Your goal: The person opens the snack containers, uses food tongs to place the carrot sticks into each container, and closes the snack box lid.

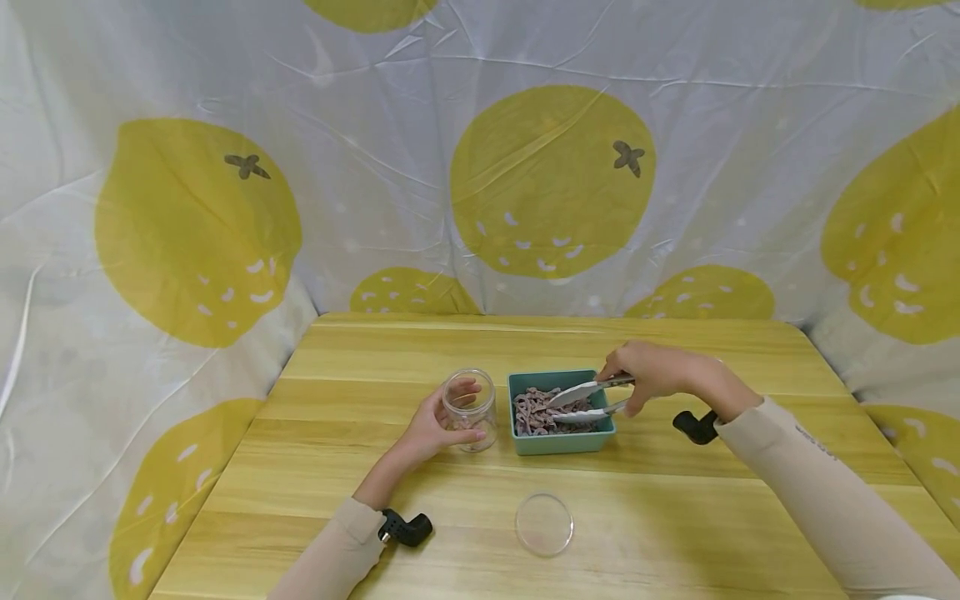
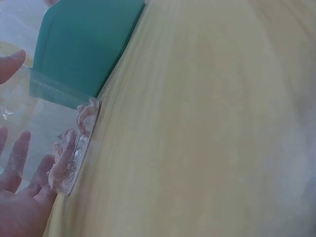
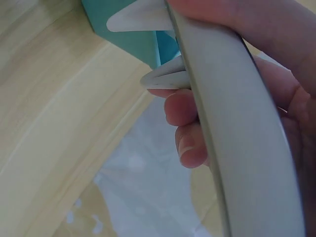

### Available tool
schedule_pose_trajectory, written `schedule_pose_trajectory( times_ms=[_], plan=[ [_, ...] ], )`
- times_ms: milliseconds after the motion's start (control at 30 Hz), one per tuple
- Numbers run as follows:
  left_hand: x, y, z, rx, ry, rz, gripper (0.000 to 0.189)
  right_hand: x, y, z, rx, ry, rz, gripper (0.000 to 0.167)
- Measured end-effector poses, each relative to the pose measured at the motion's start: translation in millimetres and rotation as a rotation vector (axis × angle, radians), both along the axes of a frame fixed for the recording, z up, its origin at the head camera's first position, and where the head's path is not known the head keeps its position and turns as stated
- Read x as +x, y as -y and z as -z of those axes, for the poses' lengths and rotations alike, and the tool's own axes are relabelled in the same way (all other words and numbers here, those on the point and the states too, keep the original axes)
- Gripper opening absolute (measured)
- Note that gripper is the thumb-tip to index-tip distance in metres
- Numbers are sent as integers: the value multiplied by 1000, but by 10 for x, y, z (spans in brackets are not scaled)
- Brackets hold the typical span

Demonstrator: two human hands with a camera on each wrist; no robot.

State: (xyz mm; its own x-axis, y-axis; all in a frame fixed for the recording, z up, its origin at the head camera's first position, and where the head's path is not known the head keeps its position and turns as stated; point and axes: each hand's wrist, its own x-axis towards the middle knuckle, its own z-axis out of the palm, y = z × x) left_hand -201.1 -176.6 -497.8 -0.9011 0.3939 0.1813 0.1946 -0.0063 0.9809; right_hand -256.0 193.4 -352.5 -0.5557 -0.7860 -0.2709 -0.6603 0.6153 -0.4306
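My left hand holds a clear, lidless jar upright on the table, thumb on the near side and fingers round the far side. A few pinkish, powder-coated strips lie at the jar's bottom in the left wrist view. To its right is a teal rectangular container with many purplish-grey strips in it. With my right hand I grip a pair of tongs from the right. Their white tips are spread apart, down among the strips; whether anything is between them I cannot tell.
A clear round lid lies flat on the wooden table, in front of the container. Behind the table hangs a pale cloth printed with yellow fruit. Each wrist carries a small black camera mount.
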Motion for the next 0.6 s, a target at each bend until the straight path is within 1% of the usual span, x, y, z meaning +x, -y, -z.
schedule_pose_trajectory(
  times_ms=[200, 367, 467, 600],
  plan=[
    [3, -2, 6, 2, -12, -1, 80, 18, -11, 18, -19, -1, -6, 54],
    [0, 3, 23, -6, -25, 4, 80, 44, -32, -9, -13, -7, 11, 60],
    [-2, 8, 29, -12, -28, -2, 79, 63, -42, -30, -2, -25, 26, 63],
    [7, 1, 12, -11, -11, -13, 80, 76, -43, -34, 21, -57, 29, 65]
  ],
)
